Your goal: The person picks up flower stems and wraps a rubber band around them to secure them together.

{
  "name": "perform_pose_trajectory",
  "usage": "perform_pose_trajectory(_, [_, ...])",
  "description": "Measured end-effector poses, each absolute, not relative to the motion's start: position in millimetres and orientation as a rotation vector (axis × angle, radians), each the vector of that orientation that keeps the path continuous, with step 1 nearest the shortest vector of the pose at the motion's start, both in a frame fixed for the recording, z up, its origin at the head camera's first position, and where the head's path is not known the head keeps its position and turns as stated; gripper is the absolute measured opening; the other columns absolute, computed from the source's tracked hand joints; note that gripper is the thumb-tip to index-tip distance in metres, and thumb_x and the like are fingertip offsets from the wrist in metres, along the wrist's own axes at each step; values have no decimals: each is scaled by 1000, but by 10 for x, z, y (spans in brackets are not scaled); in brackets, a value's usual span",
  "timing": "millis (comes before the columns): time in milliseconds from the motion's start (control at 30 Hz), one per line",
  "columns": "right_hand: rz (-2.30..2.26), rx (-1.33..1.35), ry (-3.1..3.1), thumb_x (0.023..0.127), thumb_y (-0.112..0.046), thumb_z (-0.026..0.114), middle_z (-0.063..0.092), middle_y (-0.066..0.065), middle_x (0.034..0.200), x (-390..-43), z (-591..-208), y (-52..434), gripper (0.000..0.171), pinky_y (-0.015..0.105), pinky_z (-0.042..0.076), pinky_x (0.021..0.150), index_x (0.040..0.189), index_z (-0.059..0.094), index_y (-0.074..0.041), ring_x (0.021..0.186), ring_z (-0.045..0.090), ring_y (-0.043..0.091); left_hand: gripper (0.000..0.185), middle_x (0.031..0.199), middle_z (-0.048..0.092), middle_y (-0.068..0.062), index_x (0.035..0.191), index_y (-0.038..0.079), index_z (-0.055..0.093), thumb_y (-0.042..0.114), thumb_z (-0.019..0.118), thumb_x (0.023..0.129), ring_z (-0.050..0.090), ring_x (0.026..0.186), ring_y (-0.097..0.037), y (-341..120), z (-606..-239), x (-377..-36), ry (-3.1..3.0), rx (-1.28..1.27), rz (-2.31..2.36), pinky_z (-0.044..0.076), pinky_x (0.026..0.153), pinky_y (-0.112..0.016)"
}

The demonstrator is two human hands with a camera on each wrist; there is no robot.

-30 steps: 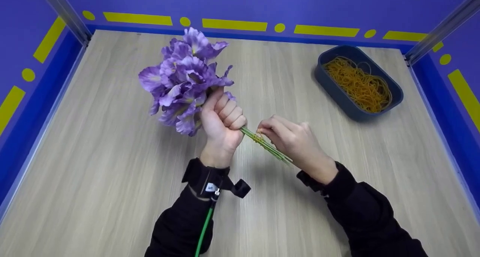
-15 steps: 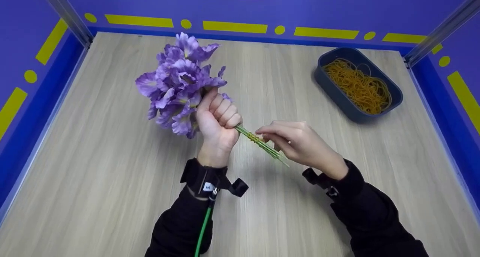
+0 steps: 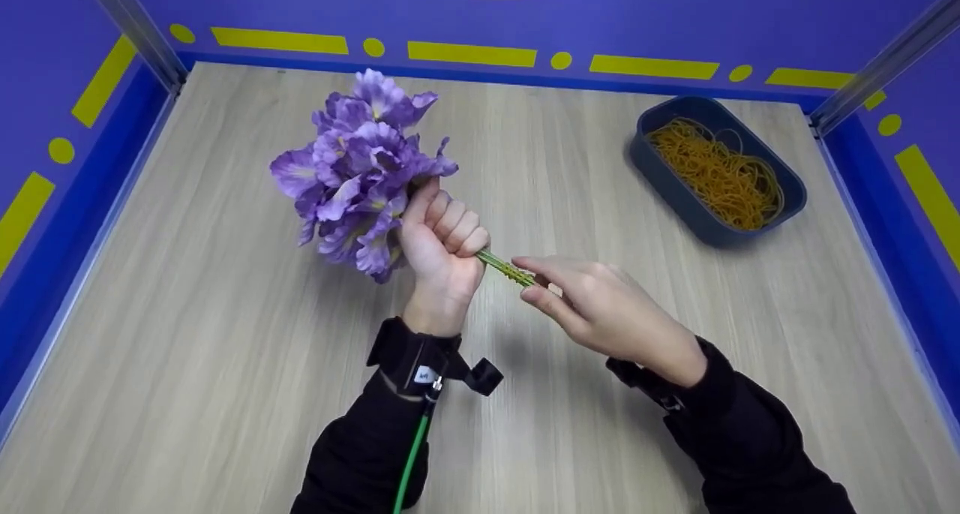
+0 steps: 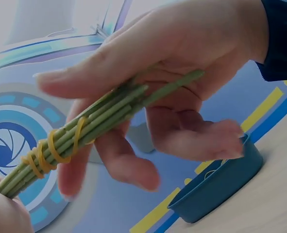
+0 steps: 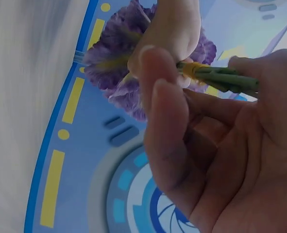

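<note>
A bunch of purple artificial flowers (image 3: 360,169) is held above the wooden table. My left hand (image 3: 442,244) grips the green stems (image 3: 504,266) in a fist just under the blossoms. A yellow rubber band (image 4: 51,150) is wound several times around the stems right below that fist. My right hand (image 3: 600,304) closes loosely around the stem ends, index finger on top and thumb beneath, hiding the tips in the head view. In the left wrist view the stems (image 4: 114,109) lie across the right hand's fingers (image 4: 182,58). The right wrist view shows the band (image 5: 192,69) and blossoms (image 5: 119,68).
A dark blue bin (image 3: 675,191) filled with yellow rubber bands (image 3: 720,172) stands at the back right of the table (image 3: 187,334). Blue walls with yellow marks enclose the table on three sides.
My right hand let go of the rubber band, turned over and slid down to close around the stem ends. The left hand and bouquet stayed nearly in place.
</note>
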State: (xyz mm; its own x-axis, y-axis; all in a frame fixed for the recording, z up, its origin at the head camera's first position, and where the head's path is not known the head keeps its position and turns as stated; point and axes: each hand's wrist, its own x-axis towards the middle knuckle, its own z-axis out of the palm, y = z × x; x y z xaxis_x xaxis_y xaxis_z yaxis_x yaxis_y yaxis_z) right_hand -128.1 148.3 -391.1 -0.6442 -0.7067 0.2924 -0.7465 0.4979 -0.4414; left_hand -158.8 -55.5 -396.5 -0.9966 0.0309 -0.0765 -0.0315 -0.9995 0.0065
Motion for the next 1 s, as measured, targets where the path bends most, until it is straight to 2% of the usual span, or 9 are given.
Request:
perform_pose_trajectory(100, [748,1276,-2721,107,-31,52,68,-4,100,-1250,-3908,1462,32,32,54,65,128,65,-10,78,59,7,51,52,14,10,59,19,20,20,32,108,9,44,-3,-531,-3980,-1593,76,-165,3121,6,42,-18])
perform_pose_trajectory(233, [650,1253,-2755,108,-30,50,50,-10,76,-1241,-3922,1460,22,27,40,49,105,64,-13,60,46,8,51,51,15,10,58,19,22,19,35,108,10,44,-3,-488,-3991,-1595,162,-216,3148,6,42,-19])
perform_pose_trajectory(367, [559,1251,-2756,108,-27,50,38,-11,67,-1241,-3966,1447,22,26,31,44,93,57,-13,52,37,8,52,50,17,11,57,19,24,19,38,107,11,43,-3,-447,-4004,-1592,281,-274,3152,6,42,-19])
perform_pose_trajectory(633, [550,1163,-2677,108,-29,50,44,-6,76,-1229,-4080,1329,27,26,36,45,87,57,-14,58,41,9,52,48,21,10,56,18,28,18,39,107,12,42,-2,-500,-4031,-1637,271,-340,3165,8,41,-18])
perform_pose_trajectory(1000, [716,1231,-2743,109,-25,49,30,-11,66,-1299,-4242,1266,28,24,24,45,84,49,-12,53,30,6,53,43,28,9,55,18,30,17,40,107,16,39,-2,-573,-4143,-1736,292,-408,3101,11,39,-17])
